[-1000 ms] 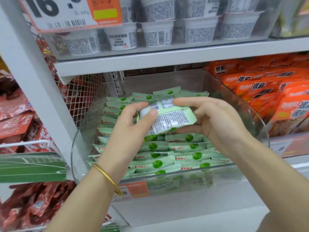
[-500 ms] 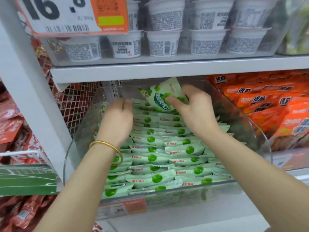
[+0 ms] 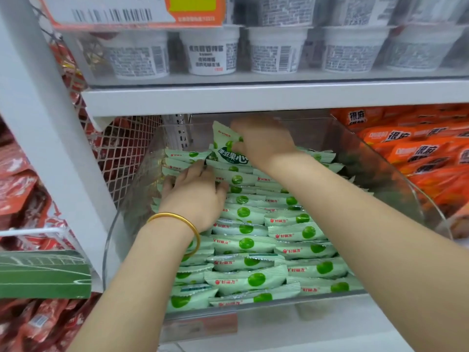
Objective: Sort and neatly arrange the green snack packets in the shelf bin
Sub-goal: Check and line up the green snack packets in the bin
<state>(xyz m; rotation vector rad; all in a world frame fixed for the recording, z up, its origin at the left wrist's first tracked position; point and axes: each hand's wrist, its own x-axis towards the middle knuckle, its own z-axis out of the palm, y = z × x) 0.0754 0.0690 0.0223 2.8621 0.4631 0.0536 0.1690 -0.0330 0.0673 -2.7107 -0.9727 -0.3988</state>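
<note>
STEP IN HAND: insertion of one packet at rear of stock.

Location: the clear bin (image 3: 396, 179) fills centre frame. The green packets (image 3: 246, 243) lie in it in overlapping rows, front to back, approx. two columns.

R hand: the right hand (image 3: 264, 143), upper centre, pinches a single packet (image 3: 224, 146) by its right edge. The packet stands on end, tilted, lower corner touching the rear rows. Thumb is hidden; the fingers (image 3: 238, 146) fold round the edge.

L hand: the left hand (image 3: 195, 196), centre-left, bracelet (image 3: 177, 219) at the wrist, is knuckles up, fingers bent and close together, tips dug into the rear-left rows. Cannot tell whether it pinches a packet or only presses.

Est. progress: front and mid rows look tidy; rear rows are uneven.

NEXT MOVE, reqs.:
1. L hand opens or holds a gap in the rear row.
2. R hand lays the packet flat, logo side matching its neighbours, then slides it in.
3. Avoid dragging adjacent packets out of line.
</note>
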